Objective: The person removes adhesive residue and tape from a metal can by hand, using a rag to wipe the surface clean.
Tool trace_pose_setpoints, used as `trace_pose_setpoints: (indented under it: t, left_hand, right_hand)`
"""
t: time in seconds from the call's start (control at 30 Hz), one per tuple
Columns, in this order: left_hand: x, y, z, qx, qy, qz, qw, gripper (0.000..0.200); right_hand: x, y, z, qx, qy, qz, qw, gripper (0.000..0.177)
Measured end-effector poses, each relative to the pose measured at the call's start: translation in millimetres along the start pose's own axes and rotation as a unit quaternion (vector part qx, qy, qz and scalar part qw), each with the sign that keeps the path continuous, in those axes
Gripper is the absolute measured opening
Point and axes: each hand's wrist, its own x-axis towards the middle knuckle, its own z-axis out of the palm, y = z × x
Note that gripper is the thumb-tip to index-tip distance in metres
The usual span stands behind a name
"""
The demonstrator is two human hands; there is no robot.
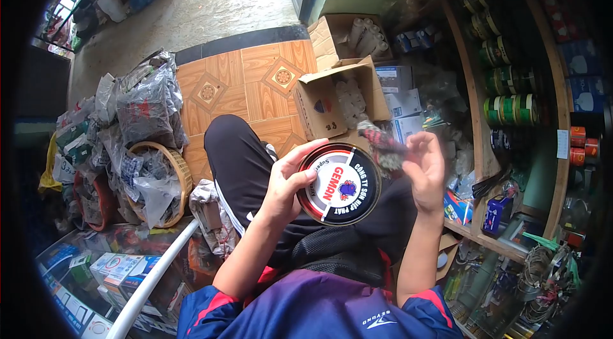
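Observation:
A round paint can (340,184) faces me with its lid, printed in black, white and red with the word GEMAN. My left hand (290,179) grips its left side, thumb on top of the rim. To the right of the can, my right hand (424,169) pinches a crumpled cloth (382,141) in grey and dark red. Motion blurs the cloth, and its lower part looks close to the can's right edge. The can's underside is hidden from me.
Open cardboard boxes (322,102) with white items stand ahead on the tiled floor (223,77). Wooden shelves (465,77) holding stacked cans rise at the right. At left are a wicker basket (182,176) with plastic bags and a glass display case (64,243).

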Motion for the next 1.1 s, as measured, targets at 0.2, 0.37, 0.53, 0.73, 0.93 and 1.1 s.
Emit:
trace_pose_setpoints:
  t: [0.2,0.37,0.53,0.73,0.93,1.1]
  left_hand:
    - [3,-3,-3,-0.006,0.000,-0.005,1.000,0.067]
    - [4,-3,-3,0.000,0.003,-0.006,1.000,0.068]
    - [6,-3,-2,0.020,0.009,0.001,1.000,0.068]
    - [6,-6,-3,0.036,0.017,0.009,0.999,0.070]
    - [7,-10,-7,0.035,0.032,0.011,0.999,0.066]
    - [12,-18,-12,-0.074,0.089,-0.036,0.993,0.050]
  right_hand:
    - [4,-6,11,0.125,0.080,-0.044,0.988,0.061]
    - [2,11,-4,0.251,0.036,-0.033,0.967,0.035]
    - [-5,18,-2,0.201,0.025,-0.095,0.975,0.024]
    - [-3,0,20,0.071,0.039,-0.088,0.993,0.014]
    - [-8,0,35,-0.077,0.050,-0.057,0.994,0.024]
    - [2,27,36,0.007,-0.061,0.023,0.998,0.076]
